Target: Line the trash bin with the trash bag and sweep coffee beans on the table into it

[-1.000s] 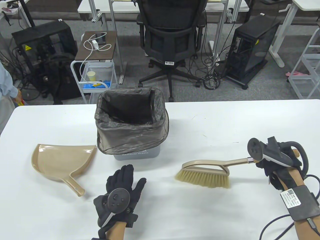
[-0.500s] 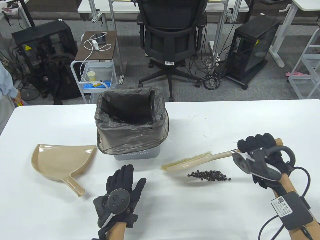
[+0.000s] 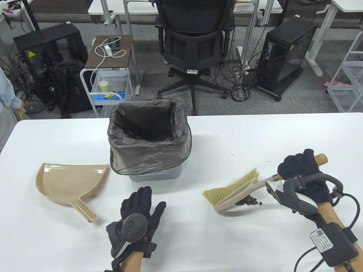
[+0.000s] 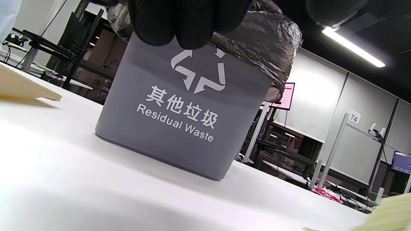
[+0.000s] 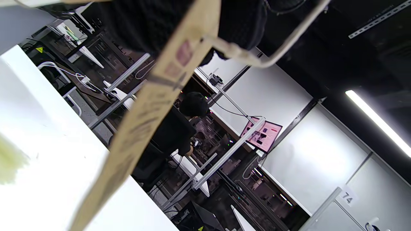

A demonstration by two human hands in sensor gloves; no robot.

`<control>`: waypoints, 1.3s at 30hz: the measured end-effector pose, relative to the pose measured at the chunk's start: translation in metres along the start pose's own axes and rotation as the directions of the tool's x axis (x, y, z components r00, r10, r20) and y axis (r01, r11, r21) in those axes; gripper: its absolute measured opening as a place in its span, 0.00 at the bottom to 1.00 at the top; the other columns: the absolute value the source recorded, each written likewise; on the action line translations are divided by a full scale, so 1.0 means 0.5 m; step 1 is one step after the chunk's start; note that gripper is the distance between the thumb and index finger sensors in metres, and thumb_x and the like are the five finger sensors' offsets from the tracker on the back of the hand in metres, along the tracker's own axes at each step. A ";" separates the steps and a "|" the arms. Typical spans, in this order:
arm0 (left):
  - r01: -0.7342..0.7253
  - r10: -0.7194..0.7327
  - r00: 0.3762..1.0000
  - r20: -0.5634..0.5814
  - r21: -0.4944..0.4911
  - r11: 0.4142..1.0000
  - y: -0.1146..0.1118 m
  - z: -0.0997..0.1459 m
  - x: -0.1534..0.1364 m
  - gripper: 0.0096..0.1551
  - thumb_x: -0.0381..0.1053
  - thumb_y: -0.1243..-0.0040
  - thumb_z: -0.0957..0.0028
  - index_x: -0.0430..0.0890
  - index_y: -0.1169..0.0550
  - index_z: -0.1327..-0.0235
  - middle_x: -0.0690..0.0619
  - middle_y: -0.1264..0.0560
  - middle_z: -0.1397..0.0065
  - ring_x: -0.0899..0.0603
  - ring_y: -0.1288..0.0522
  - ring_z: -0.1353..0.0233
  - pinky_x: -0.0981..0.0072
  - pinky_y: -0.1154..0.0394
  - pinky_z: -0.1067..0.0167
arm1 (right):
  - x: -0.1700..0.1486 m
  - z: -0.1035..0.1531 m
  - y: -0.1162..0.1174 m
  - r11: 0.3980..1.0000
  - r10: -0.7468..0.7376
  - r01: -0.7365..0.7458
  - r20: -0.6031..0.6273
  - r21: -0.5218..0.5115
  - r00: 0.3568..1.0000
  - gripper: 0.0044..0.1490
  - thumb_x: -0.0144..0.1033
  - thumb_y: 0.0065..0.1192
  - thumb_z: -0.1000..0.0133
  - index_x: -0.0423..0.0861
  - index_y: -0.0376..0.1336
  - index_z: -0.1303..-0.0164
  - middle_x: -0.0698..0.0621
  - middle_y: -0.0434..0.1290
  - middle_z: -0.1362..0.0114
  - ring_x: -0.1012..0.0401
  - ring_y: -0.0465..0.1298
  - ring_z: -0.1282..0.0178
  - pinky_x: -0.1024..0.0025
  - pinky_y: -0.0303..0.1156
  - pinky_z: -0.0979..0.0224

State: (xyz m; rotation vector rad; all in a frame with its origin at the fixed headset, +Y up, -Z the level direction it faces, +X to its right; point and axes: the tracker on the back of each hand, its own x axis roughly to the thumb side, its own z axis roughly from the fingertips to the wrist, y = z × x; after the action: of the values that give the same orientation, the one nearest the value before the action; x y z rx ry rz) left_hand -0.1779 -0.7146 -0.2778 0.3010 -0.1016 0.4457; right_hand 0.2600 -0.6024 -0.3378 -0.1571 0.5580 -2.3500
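A grey trash bin (image 3: 154, 175) (image 4: 179, 122) stands mid-table, lined with a dark trash bag (image 3: 147, 141) (image 4: 263, 35) folded over its rim. My right hand (image 3: 300, 172) grips the wooden handle (image 3: 322, 159) (image 5: 147, 115) of a beige brush (image 3: 234, 192), which is tilted with its bristles turned up and to the left. A small pile of coffee beans (image 3: 251, 201) lies under the brush head, partly hidden by it. My left hand (image 3: 141, 206) rests flat on the table just in front of the bin, holding nothing. A beige dustpan (image 3: 71, 184) lies at the left.
The table's far edge (image 3: 255, 114) runs just behind the bin. Beyond it stand an office chair (image 3: 195, 42), a small cart (image 3: 110, 85) and computer cases. A person's sleeve (image 3: 7, 96) shows at the far left edge.
My right hand has turned and swung the brush: first bristles down over the beans, then lifted to uncover them, now rolled bristles-up over the pile's left part. The left hand has not moved.
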 end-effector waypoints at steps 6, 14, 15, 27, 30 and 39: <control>0.001 -0.001 1.000 -0.002 0.002 1.000 -0.001 0.000 0.000 0.45 0.72 0.49 0.39 0.44 0.36 0.19 0.42 0.32 0.16 0.32 0.34 0.20 0.30 0.44 0.25 | -0.044 0.009 0.008 0.999 -0.047 0.049 -0.079 0.021 0.996 0.23 0.27 0.70 0.56 0.65 0.66 0.57 0.60 0.71 0.37 0.52 0.71 0.39 0.49 0.54 0.21; 0.000 0.000 1.000 -0.005 0.000 1.000 -0.002 0.000 -0.001 0.44 0.72 0.49 0.39 0.44 0.36 0.19 0.42 0.32 0.16 0.33 0.34 0.20 0.30 0.44 0.25 | -0.091 0.014 0.027 0.993 -0.096 0.108 -0.213 0.044 0.972 0.25 0.31 0.70 0.55 0.64 0.64 0.52 0.58 0.73 0.36 0.52 0.75 0.40 0.48 0.61 0.25; 0.000 0.000 1.000 -0.006 0.000 1.000 -0.002 0.000 -0.001 0.44 0.71 0.49 0.39 0.44 0.36 0.19 0.42 0.32 0.16 0.32 0.34 0.20 0.30 0.44 0.25 | -0.092 0.013 0.033 0.991 -0.103 0.119 -0.227 0.061 0.968 0.25 0.33 0.70 0.56 0.63 0.64 0.50 0.57 0.75 0.37 0.52 0.77 0.40 0.48 0.64 0.27; 0.004 -0.004 1.000 -0.012 -0.009 1.000 -0.003 -0.002 -0.002 0.44 0.71 0.49 0.39 0.44 0.36 0.19 0.42 0.32 0.16 0.32 0.34 0.20 0.30 0.44 0.25 | -0.045 -0.001 0.150 0.521 -0.568 0.831 -0.648 0.194 0.508 0.40 0.48 0.65 0.53 0.51 0.56 0.31 0.59 0.80 0.54 0.59 0.84 0.69 0.59 0.79 0.57; 0.003 -0.003 1.000 -0.013 -0.009 1.000 -0.004 -0.003 -0.003 0.44 0.71 0.49 0.39 0.44 0.36 0.19 0.42 0.32 0.16 0.32 0.34 0.20 0.30 0.44 0.25 | -0.012 0.016 0.180 0.239 -0.662 0.967 -0.713 0.090 0.230 0.44 0.45 0.62 0.51 0.47 0.50 0.27 0.57 0.77 0.49 0.57 0.83 0.64 0.57 0.77 0.53; 0.018 -0.017 0.997 -0.082 0.016 1.000 0.003 -0.011 -0.026 0.45 0.71 0.49 0.39 0.44 0.36 0.19 0.42 0.33 0.16 0.32 0.35 0.20 0.30 0.44 0.24 | 0.083 0.110 0.217 -0.031 -0.799 0.977 -0.582 -0.211 -0.151 0.47 0.36 0.66 0.51 0.43 0.48 0.24 0.49 0.74 0.40 0.53 0.81 0.58 0.53 0.75 0.49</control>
State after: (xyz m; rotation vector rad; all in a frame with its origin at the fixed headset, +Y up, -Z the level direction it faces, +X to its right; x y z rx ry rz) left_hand -0.1899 -0.7169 -0.2850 0.2992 -0.0158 0.4411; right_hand 0.3103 -0.7208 -0.3373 0.5911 0.2629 -4.0618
